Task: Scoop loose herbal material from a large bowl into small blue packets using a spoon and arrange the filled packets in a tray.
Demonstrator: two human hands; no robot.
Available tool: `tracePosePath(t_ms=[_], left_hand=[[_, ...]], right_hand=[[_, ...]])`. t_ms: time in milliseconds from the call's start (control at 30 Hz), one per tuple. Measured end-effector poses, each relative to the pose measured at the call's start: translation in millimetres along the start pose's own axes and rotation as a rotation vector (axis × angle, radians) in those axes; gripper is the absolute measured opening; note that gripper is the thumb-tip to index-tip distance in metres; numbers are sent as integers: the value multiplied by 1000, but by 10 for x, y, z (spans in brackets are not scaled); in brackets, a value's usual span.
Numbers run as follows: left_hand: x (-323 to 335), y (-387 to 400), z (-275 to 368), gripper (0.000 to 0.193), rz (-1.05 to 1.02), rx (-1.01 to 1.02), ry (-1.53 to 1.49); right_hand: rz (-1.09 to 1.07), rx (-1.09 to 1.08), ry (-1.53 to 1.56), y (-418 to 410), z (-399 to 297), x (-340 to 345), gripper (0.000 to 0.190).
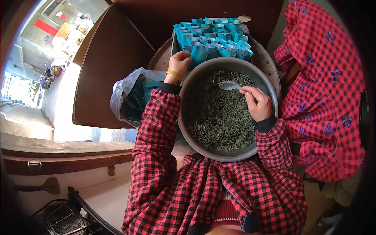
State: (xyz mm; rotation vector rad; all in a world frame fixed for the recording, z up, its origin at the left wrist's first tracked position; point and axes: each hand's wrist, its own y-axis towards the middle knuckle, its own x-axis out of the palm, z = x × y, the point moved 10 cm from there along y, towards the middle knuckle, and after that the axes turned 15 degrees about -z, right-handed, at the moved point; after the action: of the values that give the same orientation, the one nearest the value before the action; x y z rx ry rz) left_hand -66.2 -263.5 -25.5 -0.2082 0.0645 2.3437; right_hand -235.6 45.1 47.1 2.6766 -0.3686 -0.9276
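A wide grey metal basin (184, 129) holds a bed of dried green leaves (223, 117). My right hand (258, 102) is over its right side, gripping a clear plastic spoon (230, 85) by the handle. The spoon's bowl is above the leaves; I cannot tell whether it carries any. At the basin's far left rim, my left hand (178, 65) pinches the left edge of a teal packet (199, 53). Behind it, many more teal packets (217, 35) stand upright in close rows in a box (175, 44), whose sides are mostly hidden.
A clear plastic bag (117, 94) of teal packets (138, 95) sits left of my left forearm. The box and basin overlap a round tabletop (264, 55). Brown panels (111, 67) rise at the left and back. Red checked fabric (317, 97) hangs close on the right.
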Motion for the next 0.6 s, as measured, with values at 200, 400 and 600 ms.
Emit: tracePosePath(t_ms=[200,400,600], left_hand=[[9,-243,421,35,208,12,738],[-159,-736,733,35,225,146,568],[-490,-1388,566,46,35,-156,901]], right_hand=[[-17,2,-13,-21,14,25,15],[-123,30,-78,14,49,156,17],[-163,60,-171,12,64,148,20]])
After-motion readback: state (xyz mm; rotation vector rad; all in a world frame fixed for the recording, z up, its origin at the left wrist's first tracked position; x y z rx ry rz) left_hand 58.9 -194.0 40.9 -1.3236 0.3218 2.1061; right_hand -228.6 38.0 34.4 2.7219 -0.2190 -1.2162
